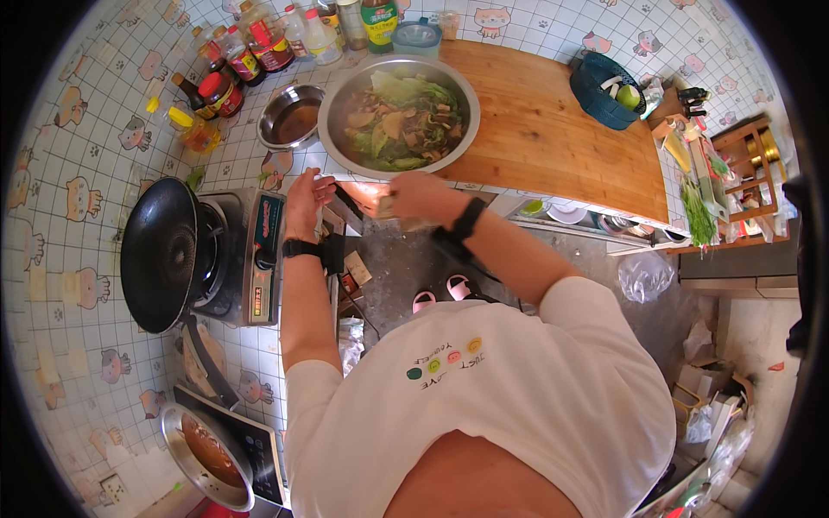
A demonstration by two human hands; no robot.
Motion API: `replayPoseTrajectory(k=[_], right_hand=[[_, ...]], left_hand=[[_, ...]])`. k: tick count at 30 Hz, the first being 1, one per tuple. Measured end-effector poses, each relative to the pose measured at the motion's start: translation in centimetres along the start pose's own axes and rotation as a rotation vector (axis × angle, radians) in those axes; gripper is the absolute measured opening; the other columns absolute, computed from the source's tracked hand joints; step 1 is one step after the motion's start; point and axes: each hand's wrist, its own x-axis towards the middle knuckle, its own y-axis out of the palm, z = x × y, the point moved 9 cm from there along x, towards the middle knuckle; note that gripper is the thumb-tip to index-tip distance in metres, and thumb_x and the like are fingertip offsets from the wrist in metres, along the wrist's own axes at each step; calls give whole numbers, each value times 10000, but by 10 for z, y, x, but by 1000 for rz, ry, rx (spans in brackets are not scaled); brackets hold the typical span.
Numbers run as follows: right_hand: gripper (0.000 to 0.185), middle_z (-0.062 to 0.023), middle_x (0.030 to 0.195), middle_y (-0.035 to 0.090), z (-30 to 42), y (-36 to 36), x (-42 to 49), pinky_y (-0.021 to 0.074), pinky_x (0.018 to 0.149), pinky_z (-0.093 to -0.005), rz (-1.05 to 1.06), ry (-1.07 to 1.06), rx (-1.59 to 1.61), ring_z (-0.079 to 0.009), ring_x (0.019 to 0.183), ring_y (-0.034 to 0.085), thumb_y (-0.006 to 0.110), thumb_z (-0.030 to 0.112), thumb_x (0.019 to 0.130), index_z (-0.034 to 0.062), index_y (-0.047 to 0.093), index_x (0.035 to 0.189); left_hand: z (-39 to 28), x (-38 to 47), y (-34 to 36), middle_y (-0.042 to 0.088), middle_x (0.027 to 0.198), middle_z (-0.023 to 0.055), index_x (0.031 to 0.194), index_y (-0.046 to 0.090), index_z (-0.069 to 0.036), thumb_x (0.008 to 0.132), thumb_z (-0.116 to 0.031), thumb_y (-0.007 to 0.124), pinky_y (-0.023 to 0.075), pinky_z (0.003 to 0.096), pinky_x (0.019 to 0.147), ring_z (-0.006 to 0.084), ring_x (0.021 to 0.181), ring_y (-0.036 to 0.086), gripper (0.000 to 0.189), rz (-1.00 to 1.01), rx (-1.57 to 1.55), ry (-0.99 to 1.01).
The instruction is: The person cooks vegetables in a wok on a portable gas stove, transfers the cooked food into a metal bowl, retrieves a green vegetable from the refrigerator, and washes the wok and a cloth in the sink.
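Before me on the counter stands a large steel basin (328,139) of cooked food (405,126), with leafy greens, pale slices and brown pieces; steam seems to hang over it. My left hand (309,194) is by the counter's front edge, left of the basin's near side. Its fingers are loosely apart and I see nothing held. Just below the basin's near rim, my right hand (421,195) is blurred, with its fingers turned inward over something brownish. Whether it grips anything cannot be made out. A smaller steel bowl (264,123) with brown liquid touches or nearly touches the basin's left side.
To the left, a black wok (158,252) rests tilted on a gas stove (249,291). A steel pan (171,430) of reddish-brown sauce sits on an induction cooker (256,447). Sauce bottles (269,48) line the back wall. A wooden board (531,123) and blue basket (586,97) are rightward.
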Motion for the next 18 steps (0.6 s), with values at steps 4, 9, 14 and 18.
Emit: replayPoseTrajectory(k=[4,9,14,18], right_hand=[[337,-120,747,661,-99,-24,-49,481,620,-332,-160,222,555,-198,679,615,667,297,681,10,670,858],[443,-113,714,648,-193,-57,-67,471,648,-328,-399,479,569,-193,698,609,639,431,783,-6,666,850],[420,-111,759,634,-213,-63,-28,465,635,-331,-551,290,774,-188,697,587,631,392,813,-24,647,870],[298,-92,783,613,-222,-55,-2,450,619,-295,-507,110,844,-170,683,555,624,256,799,-22,640,907]], left_hand=[[-29,30,6,641,883,95,1120,519,-27,917,-314,518,498,273,569,180,697,626,351,-30,128,58],[-46,64,44,625,914,63,1159,544,-49,890,-361,557,518,291,638,160,774,616,412,57,182,66],[-61,101,44,629,944,84,1056,587,35,830,-306,637,478,310,698,181,814,583,411,-17,355,256],[-74,94,59,619,916,165,1050,575,59,819,-221,586,435,380,775,265,844,562,363,-50,752,337]])
